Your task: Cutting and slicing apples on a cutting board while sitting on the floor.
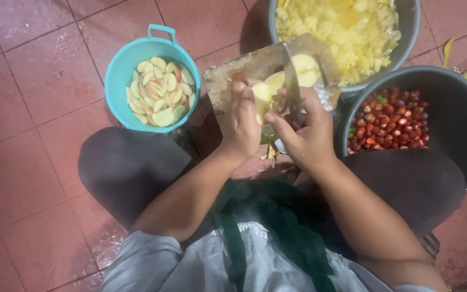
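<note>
Left hand point(242, 121) holds apple piece point(262, 93) on cutting board point(228, 75); right hand point(306, 135) grips knife point(292, 81); teal bucket point(122, 70) left of board.

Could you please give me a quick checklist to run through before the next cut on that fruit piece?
1. Left hand steadies pale cut fruit piece: ok.
2. Right hand grips dark-bladed knife: ok.
3. Left fingertips away from blade edge: cannot tell, very close.
4. Worn wooden cutting board lies flat: cannot tell.
5. Turquoise plastic bucket of slices has room: ok.
6. Grey bowl of small red fruits within reach: ok.
</note>
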